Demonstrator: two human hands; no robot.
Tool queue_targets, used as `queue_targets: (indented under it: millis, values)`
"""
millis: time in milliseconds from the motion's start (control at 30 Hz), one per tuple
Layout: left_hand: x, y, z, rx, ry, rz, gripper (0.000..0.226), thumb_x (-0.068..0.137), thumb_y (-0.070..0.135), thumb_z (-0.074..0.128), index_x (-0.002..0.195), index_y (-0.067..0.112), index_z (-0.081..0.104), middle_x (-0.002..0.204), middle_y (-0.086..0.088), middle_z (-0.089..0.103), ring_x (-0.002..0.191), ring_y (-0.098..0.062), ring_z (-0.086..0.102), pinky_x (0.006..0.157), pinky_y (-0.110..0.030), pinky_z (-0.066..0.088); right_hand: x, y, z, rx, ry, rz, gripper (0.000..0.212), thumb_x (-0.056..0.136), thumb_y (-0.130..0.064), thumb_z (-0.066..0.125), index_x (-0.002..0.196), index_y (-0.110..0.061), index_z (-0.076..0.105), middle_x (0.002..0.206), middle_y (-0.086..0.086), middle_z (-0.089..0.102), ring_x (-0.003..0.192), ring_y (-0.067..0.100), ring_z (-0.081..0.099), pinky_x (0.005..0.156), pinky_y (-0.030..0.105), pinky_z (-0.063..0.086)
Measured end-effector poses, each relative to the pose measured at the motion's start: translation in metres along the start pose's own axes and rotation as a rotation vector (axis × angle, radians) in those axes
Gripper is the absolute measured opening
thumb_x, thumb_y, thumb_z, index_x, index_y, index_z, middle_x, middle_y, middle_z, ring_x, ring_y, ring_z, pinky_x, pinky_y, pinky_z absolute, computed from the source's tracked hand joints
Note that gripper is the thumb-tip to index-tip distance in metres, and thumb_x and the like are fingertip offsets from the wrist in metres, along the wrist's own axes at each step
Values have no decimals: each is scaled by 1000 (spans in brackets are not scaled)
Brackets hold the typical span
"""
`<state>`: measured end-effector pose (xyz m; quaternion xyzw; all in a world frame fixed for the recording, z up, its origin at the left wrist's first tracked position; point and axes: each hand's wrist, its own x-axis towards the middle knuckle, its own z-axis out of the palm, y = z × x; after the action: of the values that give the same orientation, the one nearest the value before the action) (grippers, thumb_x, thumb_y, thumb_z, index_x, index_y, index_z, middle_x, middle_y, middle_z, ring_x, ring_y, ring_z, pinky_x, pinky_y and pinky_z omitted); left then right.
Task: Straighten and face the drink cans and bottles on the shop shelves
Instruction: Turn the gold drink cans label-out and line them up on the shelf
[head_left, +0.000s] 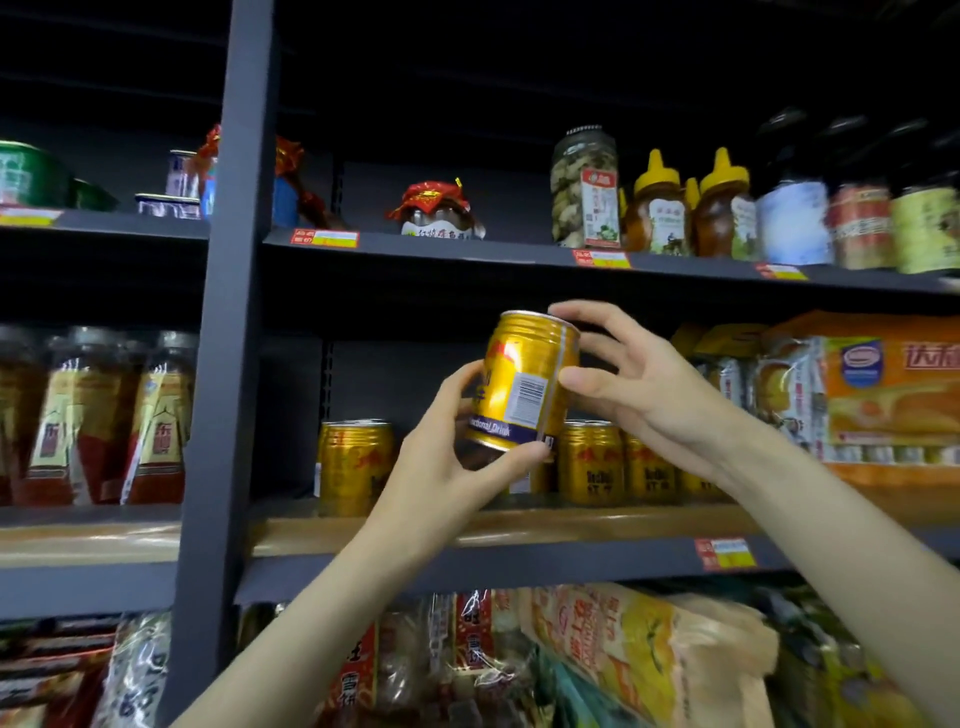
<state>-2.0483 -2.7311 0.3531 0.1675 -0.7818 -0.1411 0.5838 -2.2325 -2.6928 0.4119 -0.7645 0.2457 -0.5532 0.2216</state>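
I hold a gold drink can (524, 387) tilted in the air above the wooden shelf (597, 519). My left hand (452, 447) grips its base; my right hand (639, 379) pinches its top rim and side. More gold cans (589, 462) stand upright on the shelf behind, one can (354, 467) apart to the left.

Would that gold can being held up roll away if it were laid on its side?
Probably: the gold can is a smooth cylinder. It looks rigid, probably metal. Both the left hand and right hand steady it, perhaps because it is slippery.
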Motion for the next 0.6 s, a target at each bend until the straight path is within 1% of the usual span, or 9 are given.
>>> queue_targets:
  millis: [100, 167, 200, 233, 300, 367, 433, 500, 600]
  values:
    - [0, -1, -2, 229, 24, 67, 81, 68, 46, 70, 136, 41, 28, 116, 9, 46, 108, -3, 51, 92, -16, 46, -8, 2, 4, 35, -12, 95, 51, 73, -24, 67, 122, -26, 53, 111, 4, 66, 99, 15, 68, 76, 26, 56]
    - [-1, 0, -1, 391, 35, 122, 83, 71, 36, 76, 135, 44, 23, 114, 9, 39, 114, -9, 45, 97, -23, 43, -9, 6, 8, 9, 61, 114, 53, 67, -32, 69, 117, -28, 53, 107, 4, 65, 94, 17, 69, 72, 26, 56]
    - [0, -1, 0, 394, 40, 127, 82, 72, 32, 77, 135, 44, 25, 115, 9, 38, 115, -10, 44, 98, -27, 44, -8, 8, 10, 11, 97, 120, 54, 64, -34, 70, 116, -28, 54, 107, 5, 65, 94, 19, 68, 72, 28, 57]
    - [0, 0, 0, 333, 40, 104, 80, 71, 30, 78, 133, 43, 29, 117, 8, 39, 115, -10, 46, 97, -29, 46, -8, 10, 12, 40, 128, 123, 56, 62, -36, 71, 115, -27, 55, 107, 7, 65, 97, 21, 67, 74, 31, 57]
    - [-1, 3, -1, 94, 9, -22, 72, 70, 32, 77, 131, 36, 38, 123, 6, 46, 111, -9, 54, 92, -27, 51, -9, 13, 13, 153, 174, 120, 58, 62, -34, 72, 116, -24, 55, 106, 7, 66, 99, 23, 67, 76, 34, 57]
    - [-5, 4, -2, -201, -60, -187, 70, 67, 34, 74, 129, 28, 43, 123, 0, 55, 105, -11, 62, 87, -26, 54, -10, 15, 14, 205, 180, 94, 53, 64, -30, 71, 115, -22, 56, 98, 3, 69, 95, 21, 69, 73, 32, 57]
    - [-8, 3, -1, -455, -63, -318, 66, 66, 29, 74, 126, 21, 47, 119, -7, 61, 101, -17, 66, 88, -32, 54, -13, 16, 16, 210, 158, 71, 48, 65, -26, 71, 111, -23, 57, 90, -2, 71, 90, 18, 70, 71, 30, 57]
    - [-10, 0, 0, -456, 8, -316, 64, 65, 26, 79, 122, 18, 50, 116, -7, 63, 99, -17, 67, 89, -34, 54, -14, 17, 17, 242, 137, 72, 48, 67, -22, 69, 113, -22, 57, 95, -1, 71, 94, 19, 69, 75, 32, 58]
    - [-8, 1, -5, -258, 108, -185, 60, 69, 15, 79, 118, 28, 48, 113, 4, 61, 94, -2, 65, 72, -15, 53, -12, 19, 15, 244, 98, 133, 50, 70, -21, 68, 119, -22, 56, 114, 8, 63, 103, 25, 66, 82, 38, 57]
